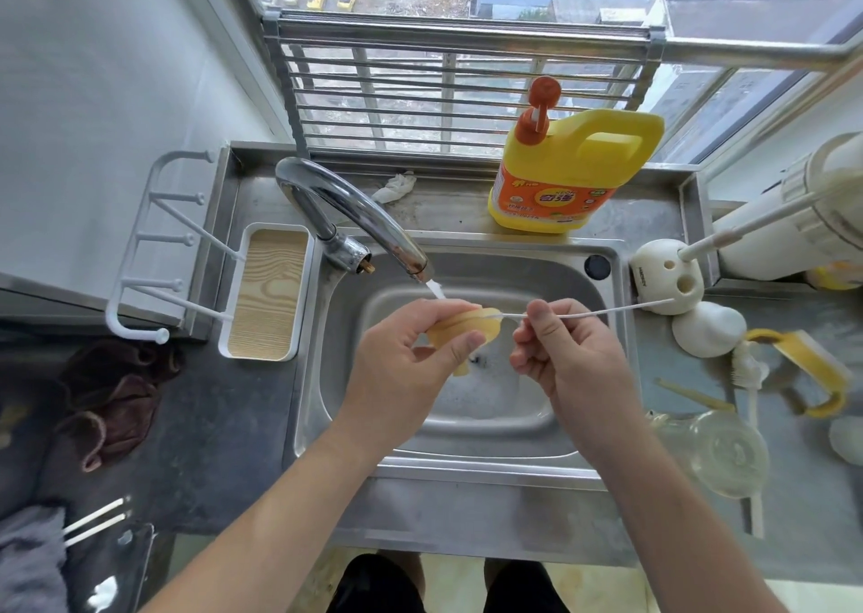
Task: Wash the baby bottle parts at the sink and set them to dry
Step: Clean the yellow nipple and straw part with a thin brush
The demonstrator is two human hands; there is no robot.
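At a steel sink point(471, 418) under a window, my view from the head camera looks down on two bare hands working over the basin. The left hand point(401, 365) has its grip closed round one pale yellow rubber teat point(467, 332), thumb below and fingers over the top, holding it above the drain just under the spout of the single tap point(350, 211). The right hand point(560, 355) has a narrow grip, thumb and forefinger pinching one thin white rod point(583, 314) that runs level from the teat's rim out to the right. Whether water is running I cannot tell.

On the ledge behind the basin stand one yellow soap bottle point(574, 173) with an orange pump and, to its left, one crumpled white tissue point(397, 185). Left of the sink sits one white drying rack point(154, 248), on which I count five knobbed ends, with its wood-patterned tray point(266, 295) just beside the basin rim. One brown cloth point(112, 393) lies bunched on the dark worktop point(224, 449) nearer to me.

To the right of the sink are one white holder point(663, 271) with round holes, one clear bottle point(719, 453) lying on its side, and one yellow handle ring point(803, 379), all blurred at the frame's edge.
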